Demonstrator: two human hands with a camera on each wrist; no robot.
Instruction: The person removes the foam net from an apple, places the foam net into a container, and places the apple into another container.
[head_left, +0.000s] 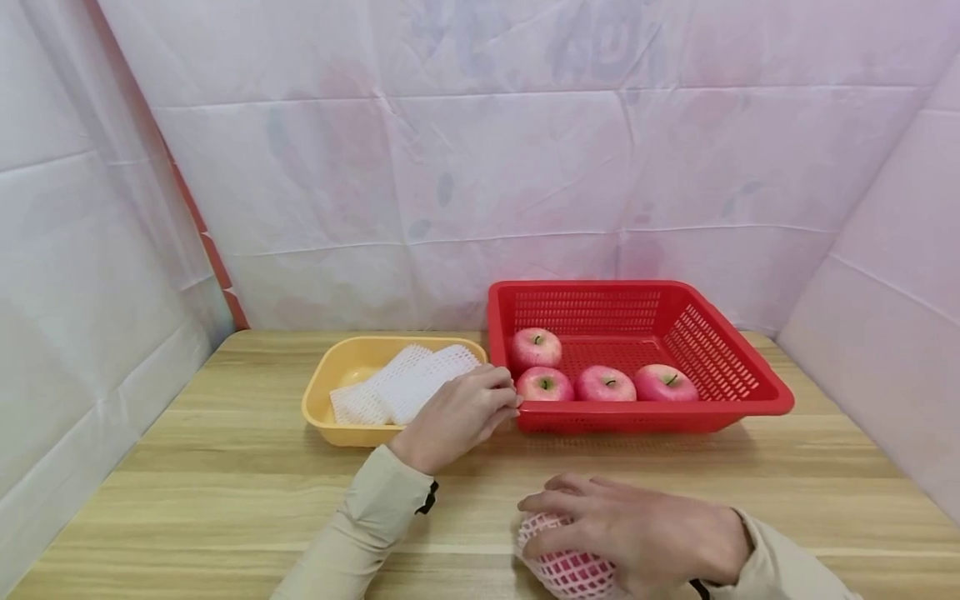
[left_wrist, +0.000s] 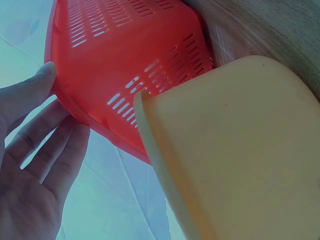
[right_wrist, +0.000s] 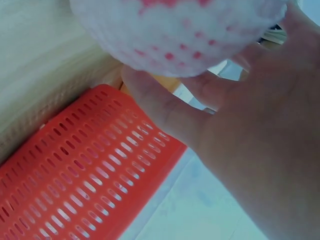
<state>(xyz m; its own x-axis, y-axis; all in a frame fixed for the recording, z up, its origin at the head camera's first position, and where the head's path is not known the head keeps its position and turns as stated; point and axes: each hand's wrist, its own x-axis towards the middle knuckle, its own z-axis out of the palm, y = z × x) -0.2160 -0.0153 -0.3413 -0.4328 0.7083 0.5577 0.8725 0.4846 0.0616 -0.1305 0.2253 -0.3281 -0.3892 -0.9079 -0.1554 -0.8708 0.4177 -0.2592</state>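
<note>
My left hand (head_left: 463, 412) is at the near left corner of a red plastic basket (head_left: 637, 408). In the left wrist view its thumb lies on one side of the basket's rim and the fingers on the other, pinching it. Several pink-red apples (head_left: 606, 384) sit inside the basket along its near and left sides. My right hand (head_left: 626, 529) holds an apple in a white foam net (head_left: 576, 573) low over the wooden table, near the front. The right wrist view shows the netted apple (right_wrist: 185, 40) against the fingers.
Left of the basket stands a yellow plastic tub (head_left: 322, 421), with white foam net sleeves (head_left: 427, 383) lying in it. Both containers are on the wooden table (head_left: 225, 500). Pale hanging cloth (head_left: 510, 167) encloses the back and sides.
</note>
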